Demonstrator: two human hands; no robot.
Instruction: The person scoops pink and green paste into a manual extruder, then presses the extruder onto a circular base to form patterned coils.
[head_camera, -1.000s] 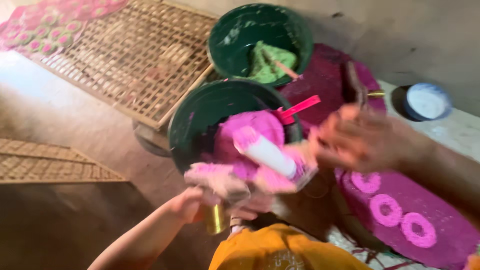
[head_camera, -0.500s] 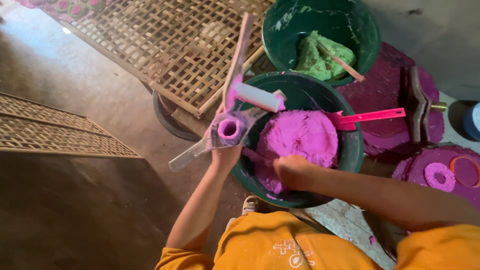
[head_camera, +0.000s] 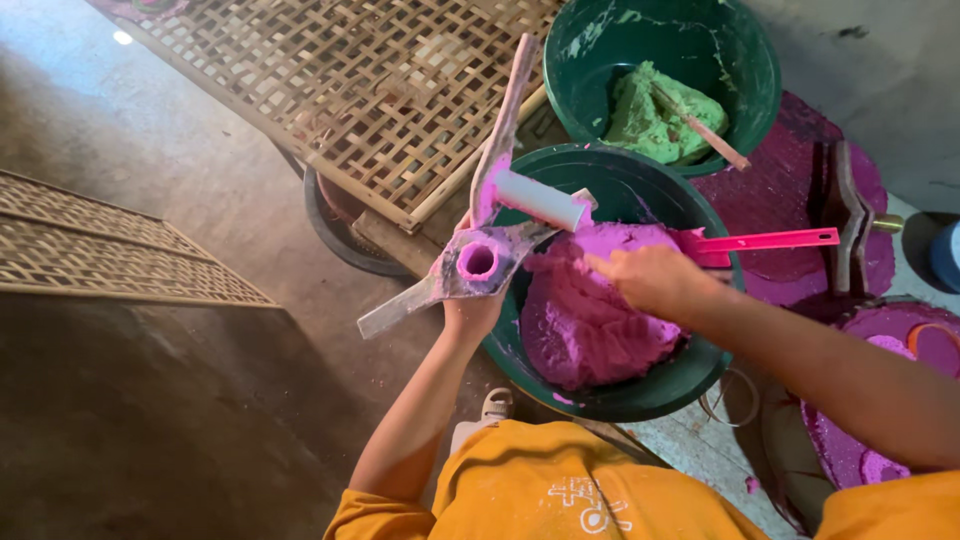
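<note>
Press (head_camera: 478, 262) in left hand (head_camera: 470, 312) — tube mouth up, arms slanting lower-left to upper-right

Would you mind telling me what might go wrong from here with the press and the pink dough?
1. The left hand alone holds the hinged press at the rim of the dark green bowl; its open arms could swing or slip.
2. The right hand reaches into the pink dough; sticky lumps may drop onto the orange shirt.
3. The pink spatula lies across the rim and could be knocked off.
</note>
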